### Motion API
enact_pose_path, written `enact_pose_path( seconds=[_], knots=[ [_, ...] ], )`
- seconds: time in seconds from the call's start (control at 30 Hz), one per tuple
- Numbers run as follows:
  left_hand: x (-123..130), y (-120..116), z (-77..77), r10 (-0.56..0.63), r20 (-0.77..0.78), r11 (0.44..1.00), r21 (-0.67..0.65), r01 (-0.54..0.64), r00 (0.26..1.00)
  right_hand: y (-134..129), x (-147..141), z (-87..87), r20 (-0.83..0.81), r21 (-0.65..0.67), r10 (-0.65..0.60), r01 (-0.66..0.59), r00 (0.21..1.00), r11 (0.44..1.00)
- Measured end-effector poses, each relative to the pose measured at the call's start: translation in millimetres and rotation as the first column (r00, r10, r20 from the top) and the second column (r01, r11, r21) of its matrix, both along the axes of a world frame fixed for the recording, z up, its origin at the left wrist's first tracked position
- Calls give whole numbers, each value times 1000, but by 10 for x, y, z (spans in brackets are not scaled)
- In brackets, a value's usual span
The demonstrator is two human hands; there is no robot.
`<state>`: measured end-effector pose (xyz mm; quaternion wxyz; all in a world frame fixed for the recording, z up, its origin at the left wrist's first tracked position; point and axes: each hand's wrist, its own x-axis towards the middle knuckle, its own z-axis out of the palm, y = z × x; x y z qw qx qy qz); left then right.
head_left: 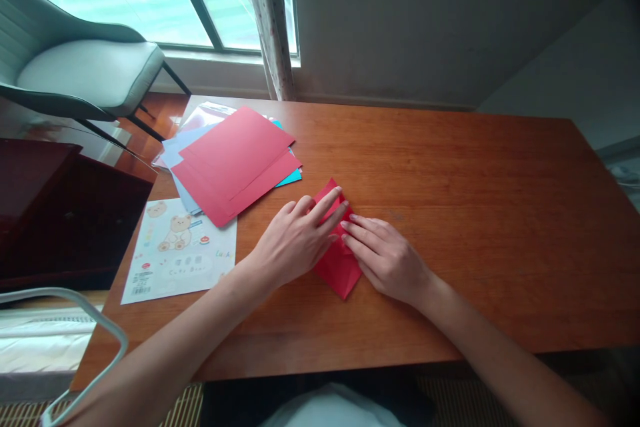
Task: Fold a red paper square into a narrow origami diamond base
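A folded piece of red paper (340,273) lies on the wooden table near its front edge, with creased flaps and a pointed lower end. My left hand (295,233) rests over its upper left part, fingers stretched out and apart. From the right, my right hand (387,253) lays its extended fingertips on the paper's right side, close to the left fingers. Both hands press on the paper from above; neither is visibly wrapped round it. The paper's middle is partly hidden under the fingers.
To the left is a pile of red sheets (240,153) over pale blue sheets (185,187) and clear wrapping. A white bear-print sheet (175,280) lies below it. The wooden table (475,213) extends right. A chair (90,73) stands by the window; a white cable (107,320) hangs lower left.
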<state>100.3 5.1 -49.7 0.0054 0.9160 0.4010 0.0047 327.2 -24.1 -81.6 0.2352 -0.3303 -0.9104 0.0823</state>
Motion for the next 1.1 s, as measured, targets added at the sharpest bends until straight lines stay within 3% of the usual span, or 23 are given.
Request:
enact_pose_path(
  seconds=[0.47, 1.1],
  knots=[
    [-8, 63, -60, -6, -51, 1000, -9, 5, 999, -3, 8, -11, 6, 60, 8, -8, 1000, 998],
    [-9, 76, -31, -13, -93, 1000, 6, 13, 996, 1, -3, -7, 6, 103, 16, -17, 1000, 995]
  ],
)
